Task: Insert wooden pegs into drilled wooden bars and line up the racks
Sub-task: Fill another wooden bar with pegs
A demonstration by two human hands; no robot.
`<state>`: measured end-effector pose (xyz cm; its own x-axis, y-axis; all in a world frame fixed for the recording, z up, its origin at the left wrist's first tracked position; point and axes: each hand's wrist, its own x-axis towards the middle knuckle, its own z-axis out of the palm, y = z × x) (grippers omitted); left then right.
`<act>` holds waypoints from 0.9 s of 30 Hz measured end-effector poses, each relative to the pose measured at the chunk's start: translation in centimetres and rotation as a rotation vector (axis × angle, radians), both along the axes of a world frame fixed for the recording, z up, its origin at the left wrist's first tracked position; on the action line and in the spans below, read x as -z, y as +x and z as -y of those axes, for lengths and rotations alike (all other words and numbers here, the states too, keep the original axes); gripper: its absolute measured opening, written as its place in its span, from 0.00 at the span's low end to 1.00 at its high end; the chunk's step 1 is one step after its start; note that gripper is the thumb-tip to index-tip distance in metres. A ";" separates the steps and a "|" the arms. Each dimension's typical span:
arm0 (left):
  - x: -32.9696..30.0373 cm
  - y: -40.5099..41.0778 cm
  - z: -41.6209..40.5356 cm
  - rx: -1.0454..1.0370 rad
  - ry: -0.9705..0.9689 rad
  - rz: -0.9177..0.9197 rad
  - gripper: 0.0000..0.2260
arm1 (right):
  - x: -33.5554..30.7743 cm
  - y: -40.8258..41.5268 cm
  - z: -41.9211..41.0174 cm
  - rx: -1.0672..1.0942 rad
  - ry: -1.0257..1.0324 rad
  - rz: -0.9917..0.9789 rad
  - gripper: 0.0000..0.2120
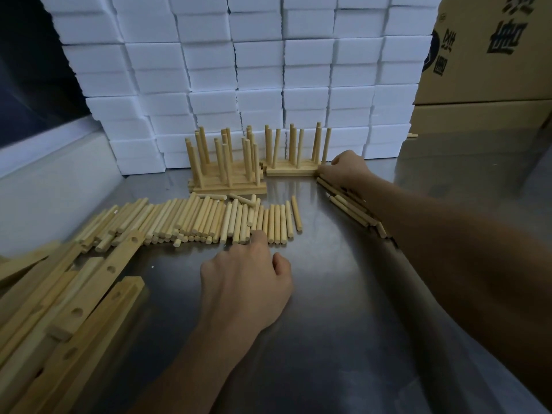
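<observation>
Pegs [191, 219] on steel table [343, 324], white foam blocks [257, 70] behind.

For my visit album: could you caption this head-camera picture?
Left hand reaches the loose pegs while the right hand nudges a finished rack against foam blocks.

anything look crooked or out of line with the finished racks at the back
Yes. The two groups of finished racks are not in one line: the left group sits nearer the camera than the right group, which the right hand touches at its end. Several upright pegs lean slightly.
</observation>
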<state>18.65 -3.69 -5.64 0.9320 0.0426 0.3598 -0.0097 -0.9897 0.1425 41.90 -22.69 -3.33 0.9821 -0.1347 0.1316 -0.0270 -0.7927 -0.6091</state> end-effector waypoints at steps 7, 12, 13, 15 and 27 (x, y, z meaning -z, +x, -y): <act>0.1 0.1 0.1 -0.003 0.006 0.002 0.10 | 0.6 -1.2 -0.2 0.053 -0.099 0.032 0.17; 0.2 0.2 0.0 -0.006 -0.005 0.016 0.10 | 0.4 -3.3 -0.2 0.102 -0.178 0.052 0.13; 0.2 0.1 0.0 -0.006 -0.012 0.019 0.10 | 0.3 -3.9 -0.3 0.104 -0.202 0.057 0.12; 0.2 0.1 0.0 -0.004 -0.024 0.024 0.10 | 0.0 -5.1 -0.6 0.094 -0.256 0.070 0.10; 0.4 -0.2 -0.4 0.047 -0.086 0.103 0.09 | -0.9 -14.7 -1.5 0.048 -0.172 0.170 0.11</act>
<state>18.40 -3.32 -6.00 0.8921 0.0344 0.4505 -0.0750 -0.9720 0.2226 27.20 -21.19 -2.42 0.9370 -0.1416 0.3193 0.0245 -0.8853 -0.4643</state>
